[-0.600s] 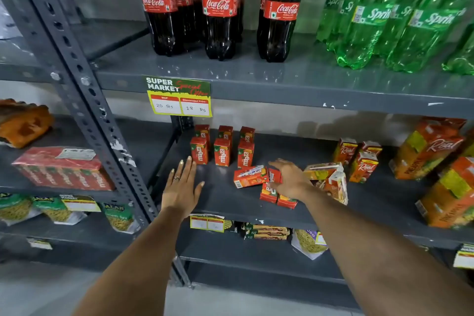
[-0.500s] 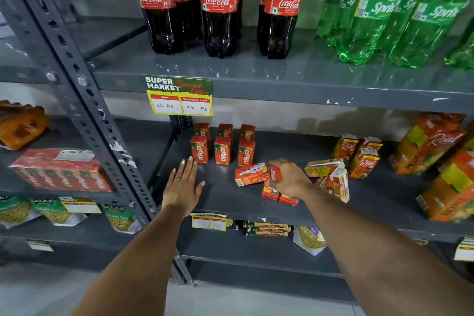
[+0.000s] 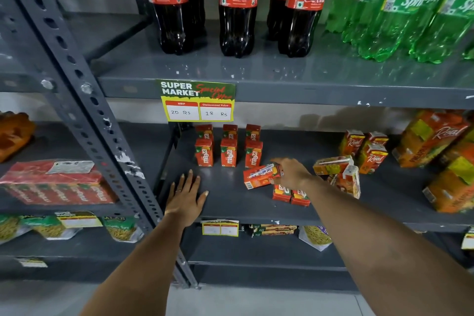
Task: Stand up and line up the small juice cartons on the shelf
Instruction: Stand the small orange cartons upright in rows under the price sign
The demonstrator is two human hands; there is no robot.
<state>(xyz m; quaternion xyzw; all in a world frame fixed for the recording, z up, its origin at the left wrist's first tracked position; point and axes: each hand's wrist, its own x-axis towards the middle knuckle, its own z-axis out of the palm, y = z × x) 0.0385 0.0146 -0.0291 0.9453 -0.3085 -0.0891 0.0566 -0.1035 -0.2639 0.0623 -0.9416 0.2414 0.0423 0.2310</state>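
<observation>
The fallen juice carton [image 3: 260,176], lying mid-shelf toward the front edge, is now being gripped and tipped upward by the right hand [image 3: 291,172], while the left hand [image 3: 186,196] is resting flat, fingers spread.

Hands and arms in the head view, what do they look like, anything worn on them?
Both forearms are bare, with no sleeves, watch or bracelet in view. The left hand wears a thin ring on one finger and has fairly long, pale nails. The right hand shows no ring or other item from this angle.
</observation>
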